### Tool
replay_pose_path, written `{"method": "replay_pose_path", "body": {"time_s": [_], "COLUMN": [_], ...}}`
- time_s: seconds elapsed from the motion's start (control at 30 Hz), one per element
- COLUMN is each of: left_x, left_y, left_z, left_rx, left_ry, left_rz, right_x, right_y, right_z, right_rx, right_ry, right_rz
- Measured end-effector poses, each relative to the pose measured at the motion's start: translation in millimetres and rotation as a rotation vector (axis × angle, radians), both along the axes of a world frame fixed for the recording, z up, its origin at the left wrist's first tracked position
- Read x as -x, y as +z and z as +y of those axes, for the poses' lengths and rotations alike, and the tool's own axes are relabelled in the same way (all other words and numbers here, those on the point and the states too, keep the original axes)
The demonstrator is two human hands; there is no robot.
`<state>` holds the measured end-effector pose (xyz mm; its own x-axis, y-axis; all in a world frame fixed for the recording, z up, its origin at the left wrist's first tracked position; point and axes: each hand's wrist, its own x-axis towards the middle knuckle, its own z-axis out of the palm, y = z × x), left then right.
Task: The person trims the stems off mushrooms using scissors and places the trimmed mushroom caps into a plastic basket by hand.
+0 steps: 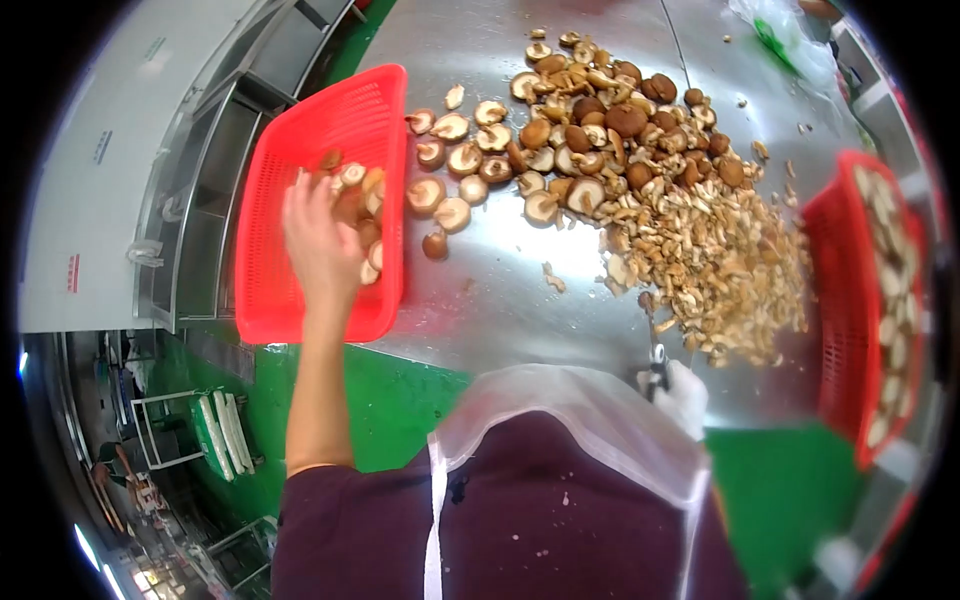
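Observation:
My bare left hand (322, 240) is inside the red basket (268, 215) at the left, over several mushrooms (368, 232); its fingers are bent, and whether they hold a mushroom is hidden. On my right hand (683, 398) is a white glove. It grips the black handle of scissors (657, 365), whose blades point away from me beside a heap of cut stems (720, 262). Whole brown mushrooms (626, 120) are piled behind the stems. Between the basket and the pile, trimmed mushrooms (453, 214) lie mostly with their pale undersides up.
A second red basket (845, 300) with pale pieces stands at the right edge of the steel table (500, 300). A clear plastic bag (790, 40) lies at the back right. Metal shelving (215, 180) is beyond the left basket, above a green floor (390, 400).

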<state>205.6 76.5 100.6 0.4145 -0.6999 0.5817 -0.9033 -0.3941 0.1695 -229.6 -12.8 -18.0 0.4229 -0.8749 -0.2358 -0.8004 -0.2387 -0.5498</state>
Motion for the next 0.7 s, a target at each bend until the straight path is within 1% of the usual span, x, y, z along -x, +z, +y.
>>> {"method": "replay_pose_path", "body": {"time_s": [0.03, 0.07, 0.1, 0.13, 0.17, 0.2, 0.23, 0.27, 0.3, 0.33, 0.37, 0.4, 0.47, 0.5, 0.53, 0.6, 0.7], "left_x": [7, 18, 39, 45, 59, 59, 58, 48, 40, 32, 16, 12, 24, 52, 70, 100, 131], "left_y": [1, -15, -35, -68, -86, -110, -127, -139, -152, -170, -199, -205, -205, -158, -146, -135, -115], "left_z": [0, 0, -4, -8, -13, -17, -21, -21, -22, -23, -21, -19, -21, -31, -33, -35, -43], "left_rx": [-0.004, -0.014, -0.032, -0.131, -0.269, -0.373, -0.47, -0.469, -0.471, -0.475, -0.439, -0.39, -0.114, -0.076, 0.001, 0.17, 0.078], "left_ry": [0.017, -0.088, -0.171, -0.249, -0.19, -0.077, 0.125, 0.178, 0.224, 0.266, 0.214, 0.142, -0.004, 0.085, -0.046, -0.296, -0.499], "left_rz": [-0.169, 0.125, 0.282, 0.367, 0.371, 0.384, 0.298, 0.317, 0.342, 0.372, 0.297, 0.253, 0.547, 1.36, 1.601, 2.081, 2.261], "right_x": [-2, -3, -5, -9, -12, -16, -17, -18, -17, -18, -17, -13, -22, -24, -25, -31, -40], "right_y": [-1, -2, -2, -1, 3, 7, 11, 13, 13, 11, 9, 9, 29, 28, 27, 34, 44], "right_z": [-1, -1, -2, -5, -8, -9, -9, -9, -7, -8, -8, -8, -6, -7, -8, -15, -17], "right_rx": [-0.002, 0.003, 0.013, 0.026, 0.04, 0.036, 0.032, 0.026, 0.047, 0.034, 0.021, 0.006, 0.002, 0.039, 0.071, 0.026, 0.148], "right_ry": [0.001, 0.007, 0.017, 0.027, 0.062, 0.072, 0.076, 0.076, 0.059, 0.068, 0.07, 0.065, 0.106, 0.142, 0.176, 0.246, 0.273], "right_rz": [0.007, -0.008, -0.025, -0.047, -0.018, -0.013, -0.006, 0.005, -0.058, -0.045, -0.025, 0.003, -0.011, -0.021, -0.029, 0.057, 0.063]}}
